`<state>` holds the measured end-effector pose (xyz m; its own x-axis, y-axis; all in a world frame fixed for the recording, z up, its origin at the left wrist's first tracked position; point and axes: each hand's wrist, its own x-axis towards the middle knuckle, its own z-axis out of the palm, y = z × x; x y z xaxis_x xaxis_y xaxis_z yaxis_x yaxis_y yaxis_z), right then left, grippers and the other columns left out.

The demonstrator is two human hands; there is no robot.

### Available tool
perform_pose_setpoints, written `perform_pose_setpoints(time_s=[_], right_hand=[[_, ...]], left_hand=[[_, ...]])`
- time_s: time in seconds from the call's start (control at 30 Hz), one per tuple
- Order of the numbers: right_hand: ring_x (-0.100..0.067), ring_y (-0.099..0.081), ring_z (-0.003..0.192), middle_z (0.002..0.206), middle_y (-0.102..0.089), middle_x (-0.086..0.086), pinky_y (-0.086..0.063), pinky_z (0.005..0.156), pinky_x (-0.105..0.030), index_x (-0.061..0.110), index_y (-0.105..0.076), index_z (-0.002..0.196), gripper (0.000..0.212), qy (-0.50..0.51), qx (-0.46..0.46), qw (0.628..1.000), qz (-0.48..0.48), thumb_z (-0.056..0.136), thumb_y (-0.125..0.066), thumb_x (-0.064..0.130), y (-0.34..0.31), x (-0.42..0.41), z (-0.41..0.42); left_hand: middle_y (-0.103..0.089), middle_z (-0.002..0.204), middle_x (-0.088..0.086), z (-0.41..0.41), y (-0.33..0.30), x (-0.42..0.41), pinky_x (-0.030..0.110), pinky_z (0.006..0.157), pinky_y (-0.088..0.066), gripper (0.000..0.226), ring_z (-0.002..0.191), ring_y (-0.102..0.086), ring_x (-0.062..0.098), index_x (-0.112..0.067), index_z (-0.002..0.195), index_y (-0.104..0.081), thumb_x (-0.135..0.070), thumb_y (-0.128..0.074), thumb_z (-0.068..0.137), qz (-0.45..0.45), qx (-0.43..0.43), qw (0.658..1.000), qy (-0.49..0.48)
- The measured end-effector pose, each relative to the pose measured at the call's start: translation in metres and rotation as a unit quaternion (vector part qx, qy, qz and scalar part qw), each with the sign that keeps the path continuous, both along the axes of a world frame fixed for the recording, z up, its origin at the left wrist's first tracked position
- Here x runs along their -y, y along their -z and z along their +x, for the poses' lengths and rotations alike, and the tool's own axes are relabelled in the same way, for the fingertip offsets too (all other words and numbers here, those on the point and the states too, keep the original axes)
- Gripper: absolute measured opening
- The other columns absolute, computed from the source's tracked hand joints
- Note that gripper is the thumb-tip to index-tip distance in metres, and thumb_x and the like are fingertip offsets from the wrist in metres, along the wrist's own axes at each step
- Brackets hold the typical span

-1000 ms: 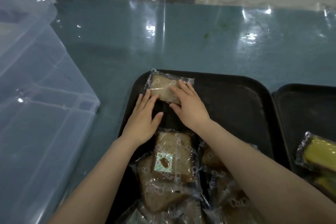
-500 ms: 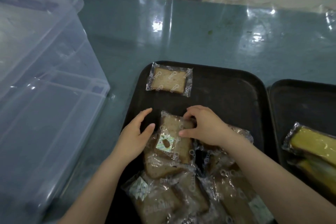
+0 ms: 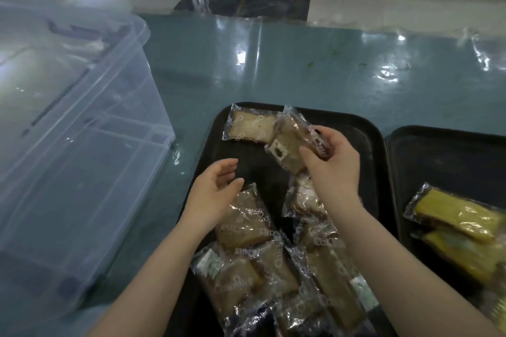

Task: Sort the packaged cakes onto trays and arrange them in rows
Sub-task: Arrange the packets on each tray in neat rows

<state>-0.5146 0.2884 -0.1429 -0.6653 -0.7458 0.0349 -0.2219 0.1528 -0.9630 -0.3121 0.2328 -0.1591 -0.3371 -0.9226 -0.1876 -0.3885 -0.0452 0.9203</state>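
Brown wrapped cake [image 3: 290, 145] pinched in right hand [image 3: 332, 165] above black tray [image 3: 364, 128]; left hand [image 3: 212, 194] relaxed, holding nothing.

Bench [image 3: 315, 68]: glossy teal top under a clear plastic sheet that wrinkles along the far edge and throws back bright glare. Directly on it at left sits a large clear plastic storage bin [image 3: 71, 131], and just right of the bin a black tray [image 3: 364, 128] lies flat, with a second black tray [image 3: 438, 150] close beside it at the right edge of view. Both trays sit near the front of the bench, the far half showing only faint specks.
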Motion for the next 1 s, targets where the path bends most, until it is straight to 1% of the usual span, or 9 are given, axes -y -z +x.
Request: perform_pose_setpoints(time_s=[0.13,0.23,0.3,0.37,0.43,0.5,0.57,0.73,1.0], right_hand=[[0.006,-0.057,0.100,0.113,-0.063,0.018,-0.044,0.087,-0.018,0.031,-0.062,0.119,0.039,0.042,-0.237,0.969,0.047,0.086,-0.066,0.010,0.006,-0.009,-0.024],[-0.018,-0.064,0.102,0.117,-0.067,0.000,-0.050,0.082,-0.032,0.020,-0.059,0.126,0.038,0.027,-0.373,0.918,0.132,0.089,-0.062,0.011,0.021,-0.014,-0.046],[-0.016,-0.064,0.092,0.113,-0.066,0.002,-0.051,0.070,-0.030,0.026,-0.051,0.127,0.043,-0.026,-0.346,0.922,0.171,0.087,-0.066,0.022,0.032,-0.015,-0.050],[-0.011,-0.060,0.094,0.116,-0.061,0.009,-0.048,0.071,-0.026,0.034,-0.043,0.127,0.052,-0.126,-0.248,0.942,0.185,0.082,-0.069,0.041,0.039,-0.014,-0.045],[-0.014,-0.051,0.120,0.132,-0.053,0.012,-0.045,0.091,-0.035,0.037,-0.043,0.132,0.054,-0.217,-0.226,0.926,0.211,0.084,-0.056,0.057,0.049,-0.011,-0.044],[-0.020,-0.016,0.145,0.152,-0.032,0.011,-0.018,0.114,-0.047,0.038,-0.042,0.138,0.051,-0.246,-0.307,0.888,0.239,0.091,-0.041,0.057,0.058,-0.010,-0.051],[-0.021,0.008,0.146,0.159,-0.012,0.009,0.003,0.116,-0.050,0.043,-0.034,0.143,0.047,-0.261,-0.339,0.863,0.268,0.097,-0.036,0.050,0.066,-0.009,-0.061],[-0.024,0.031,0.138,0.159,0.014,0.008,0.019,0.107,-0.051,0.059,-0.005,0.143,0.056,-0.334,-0.311,0.831,0.318,0.094,-0.031,0.061,0.079,0.004,-0.073],[-0.029,0.027,0.141,0.160,0.014,0.005,0.015,0.109,-0.055,0.058,-0.010,0.143,0.061,-0.316,-0.346,0.819,0.333,0.090,-0.040,0.064,0.081,0.043,-0.084]], left_hand=[[-0.065,0.109,-0.015,-0.014,-0.003,-0.003,0.023,0.093,-0.048,0.029,0.101,-0.060,-0.005,-0.039,0.106,-0.060,-0.018,-0.064,0.087,-0.012,0.005,0.998,0.056],[-0.059,0.120,-0.017,-0.021,0.008,0.000,0.023,0.094,-0.043,0.033,0.111,-0.053,-0.001,-0.035,0.118,-0.057,-0.023,-0.063,0.088,-0.041,0.095,0.992,0.078],[-0.052,0.126,-0.017,-0.023,0.018,0.003,0.019,0.087,-0.038,0.043,0.117,-0.048,0.002,-0.035,0.129,-0.051,-0.029,-0.063,0.088,-0.049,0.164,0.981,0.091],[-0.041,0.142,-0.009,-0.025,0.029,0.005,0.027,0.100,-0.035,0.055,0.132,-0.037,0.014,-0.033,0.139,-0.041,-0.035,-0.061,0.088,-0.023,0.220,0.968,0.118],[-0.016,0.157,-0.003,-0.025,0.039,0.004,0.048,0.115,-0.012,0.063,0.145,-0.011,0.023,-0.034,0.146,-0.026,-0.044,-0.054,0.090,-0.008,0.313,0.934,0.174],[0.001,0.159,-0.006,-0.023,0.048,0.003,0.053,0.113,0.001,0.065,0.146,0.003,0.022,-0.037,0.148,-0.016,-0.052,-0.044,0.092,-0.017,0.377,0.902,0.207],[0.005,0.159,-0.009,-0.021,0.054,0.003,0.054,0.113,0.002,0.064,0.145,0.006,0.019,-0.039,0.148,-0.013,-0.056,-0.040,0.092,-0.026,0.386,0.898,0.209],[0.007,0.158,-0.011,-0.018,0.061,0.002,0.054,0.113,0.001,0.064,0.145,0.007,0.018,-0.041,0.148,-0.012,-0.057,-0.037,0.091,-0.044,0.385,0.897,0.212],[0.009,0.158,-0.011,-0.017,0.061,0.000,0.052,0.113,0.005,0.065,0.145,0.010,0.017,-0.041,0.148,-0.007,-0.058,-0.035,0.092,-0.045,0.383,0.897,0.215]])
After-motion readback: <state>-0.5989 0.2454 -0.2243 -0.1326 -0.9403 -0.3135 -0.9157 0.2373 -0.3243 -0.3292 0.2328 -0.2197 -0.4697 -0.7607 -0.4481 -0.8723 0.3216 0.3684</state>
